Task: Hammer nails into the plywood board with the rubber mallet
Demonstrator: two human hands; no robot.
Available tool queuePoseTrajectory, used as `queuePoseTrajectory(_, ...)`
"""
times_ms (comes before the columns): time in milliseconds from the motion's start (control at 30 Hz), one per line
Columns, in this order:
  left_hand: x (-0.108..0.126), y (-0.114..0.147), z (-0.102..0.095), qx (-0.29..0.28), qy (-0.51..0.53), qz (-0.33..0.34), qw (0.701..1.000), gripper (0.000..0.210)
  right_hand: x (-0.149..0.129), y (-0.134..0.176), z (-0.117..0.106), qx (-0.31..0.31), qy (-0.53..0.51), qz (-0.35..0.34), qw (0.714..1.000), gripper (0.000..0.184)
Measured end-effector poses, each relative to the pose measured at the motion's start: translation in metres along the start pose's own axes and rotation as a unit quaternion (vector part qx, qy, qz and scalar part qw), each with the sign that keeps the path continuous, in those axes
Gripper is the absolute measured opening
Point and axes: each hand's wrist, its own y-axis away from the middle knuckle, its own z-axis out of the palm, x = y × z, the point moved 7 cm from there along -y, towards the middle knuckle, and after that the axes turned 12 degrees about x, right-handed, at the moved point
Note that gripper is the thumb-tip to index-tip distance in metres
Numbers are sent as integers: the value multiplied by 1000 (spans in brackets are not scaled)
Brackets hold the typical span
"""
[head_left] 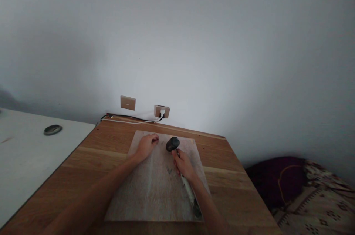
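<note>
A thin, pale, worn board (149,194) lies flat on the wooden table (235,194). Over its far left part my left hand (146,147) is closed, thumb and fingers curled together. Anything pinched there is too small to make out. My right hand (183,164) is wrapped round the handle of a mallet (173,144), close under its dark, rounded head. The head is right of my left hand, apart from it. The mallet's light handle runs back toward me beneath my right wrist, ending in a dark grip near the board's near right corner.
Along the table's back edge run a white and a black cable (133,121), plugged into a wall socket (162,111). Left of it is a blank wall plate (128,103). A white surface (24,161) at the left bears a dark ring (52,129). Patterned fabric (318,209) lies at the right.
</note>
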Motion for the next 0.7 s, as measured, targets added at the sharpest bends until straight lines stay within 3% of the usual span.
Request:
queuePoseTrajectory(233,9,-1,-3,2,-23,47,999,11,-10,-8,8,-8,13,11,1000,38)
queuePoseTrajectory(333,6,-1,-1,-4,-6,25,1000,14,-22,-15,15,-10,29,-3,1000,33)
queuePoseTrajectory(467,1,1,2,-12,55,1,998,33,-38,-24,28,-19,52,-19,998,33)
queuePoseTrajectory(700,-2,0,1,1,-17,-20,1000,39,-52,-25,38,-27,104,-40,993,26)
